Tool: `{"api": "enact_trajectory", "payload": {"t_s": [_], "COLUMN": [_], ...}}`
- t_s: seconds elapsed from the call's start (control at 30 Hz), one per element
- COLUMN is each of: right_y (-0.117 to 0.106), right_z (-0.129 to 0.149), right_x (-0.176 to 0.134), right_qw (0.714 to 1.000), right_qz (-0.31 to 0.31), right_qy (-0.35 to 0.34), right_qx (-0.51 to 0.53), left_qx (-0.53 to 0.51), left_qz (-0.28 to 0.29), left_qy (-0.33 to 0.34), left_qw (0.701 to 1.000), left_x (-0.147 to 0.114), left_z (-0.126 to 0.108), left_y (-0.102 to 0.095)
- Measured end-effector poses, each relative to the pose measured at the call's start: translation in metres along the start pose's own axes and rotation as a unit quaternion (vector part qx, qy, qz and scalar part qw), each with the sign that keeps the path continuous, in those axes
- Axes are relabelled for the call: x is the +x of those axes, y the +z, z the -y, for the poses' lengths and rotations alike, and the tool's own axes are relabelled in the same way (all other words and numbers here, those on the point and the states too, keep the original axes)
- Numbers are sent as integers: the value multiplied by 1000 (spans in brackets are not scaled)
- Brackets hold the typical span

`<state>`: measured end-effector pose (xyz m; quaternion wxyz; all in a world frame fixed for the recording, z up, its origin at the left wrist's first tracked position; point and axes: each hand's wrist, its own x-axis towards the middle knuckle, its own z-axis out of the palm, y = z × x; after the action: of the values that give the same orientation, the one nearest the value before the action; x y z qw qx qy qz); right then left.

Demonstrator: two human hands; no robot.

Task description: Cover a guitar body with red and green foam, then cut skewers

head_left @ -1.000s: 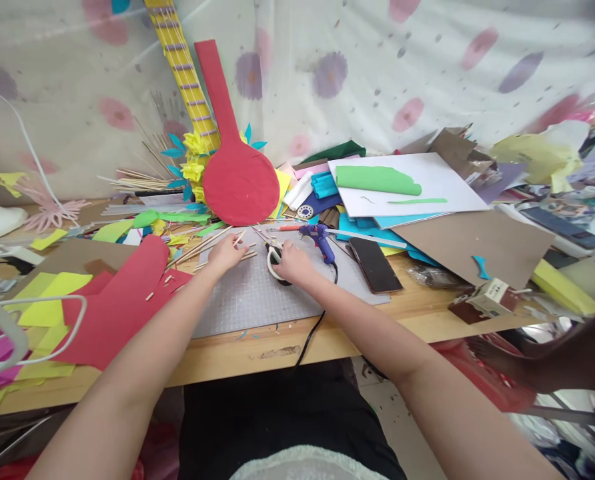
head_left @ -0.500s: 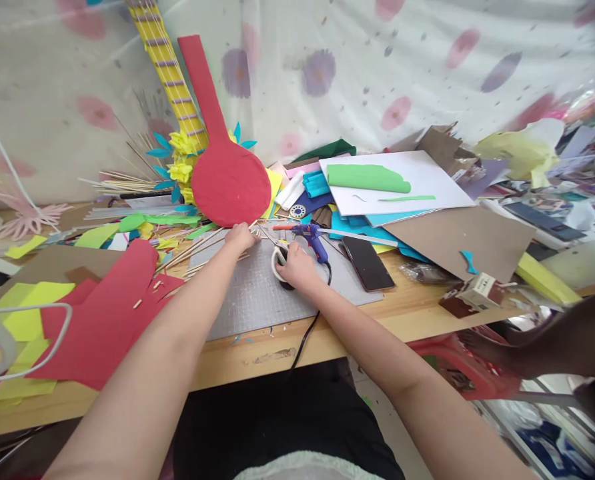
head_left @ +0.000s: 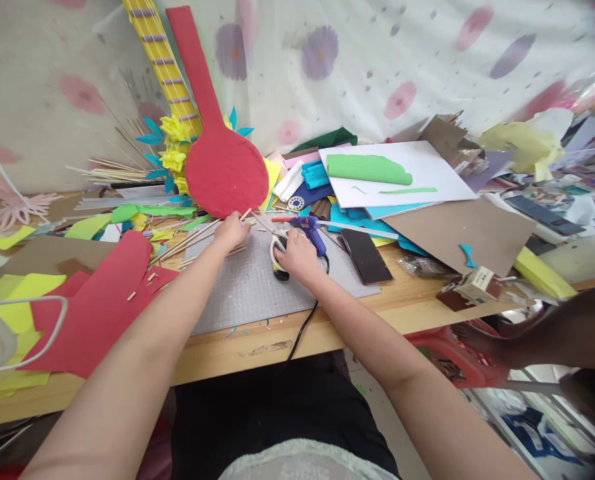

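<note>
My right hand (head_left: 297, 255) is closed around the pale handles of a pair of scissors (head_left: 276, 241), whose blades point up and left towards my other hand. My left hand (head_left: 231, 231) pinches a thin wooden stick (head_left: 246, 214) close to the blade tips. More wooden sticks (head_left: 190, 240) lie beside and under that hand. Just beyond stands a red lute-shaped piece (head_left: 227, 173) with a long neck. A purple glue gun (head_left: 313, 233) lies right behind my right hand on the grey cutting mat (head_left: 257, 297). A yellow-and-black object (head_left: 280, 272) shows below the scissors.
A black phone (head_left: 366, 256) lies right of the glue gun. Red sheets (head_left: 92, 313) cover the left side of the table. On the right are a white board (head_left: 442, 173) with green paper, brown cardboard (head_left: 472, 230) and a small box (head_left: 470, 290). Another person's leg rests at far right.
The view has shifted slightly, so the table's things sit a little higher and further left. Both hands keep their grips, and the yellow-and-black object under the scissors shows more clearly.
</note>
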<state>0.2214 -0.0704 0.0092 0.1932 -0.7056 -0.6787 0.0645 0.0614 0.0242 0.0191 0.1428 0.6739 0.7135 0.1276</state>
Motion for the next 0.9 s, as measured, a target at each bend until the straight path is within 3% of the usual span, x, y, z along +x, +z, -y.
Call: {"api": "enact_trajectory", "payload": {"t_s": [0.07, 0.2, 0.3, 0.37, 0.47, 0.63, 0.9], "right_y": [-7, -13, -11, -9, -6, 3, 8], "right_z": [0, 5, 16, 25, 38, 53, 66], "right_x": [1, 4, 3, -3, -12, -19, -17], "right_qw": [999, 988, 976, 972, 970, 966, 969], "right_qz": [3, 96, 147, 149, 131, 121, 104], "right_qy": [-11, -34, -95, -139, -173, -203, -187], "right_qx": [40, 117, 126, 117, 105, 103, 127], "left_qx": [-78, -273, -368, -398, -412, -370, -343], "left_qz": [-6, 13, 31, 31, 16, -25, -39], "left_qy": [5, 38, 38, 43, 53, 52, 63], "left_qw": [997, 961, 929, 916, 910, 927, 936], "left_x": [-14, -44, -66, -79, -93, -100, -100], "left_z": [10, 30, 41, 46, 51, 57, 58], "left_y": [-5, -16, -26, -32, -38, -47, -53]}}
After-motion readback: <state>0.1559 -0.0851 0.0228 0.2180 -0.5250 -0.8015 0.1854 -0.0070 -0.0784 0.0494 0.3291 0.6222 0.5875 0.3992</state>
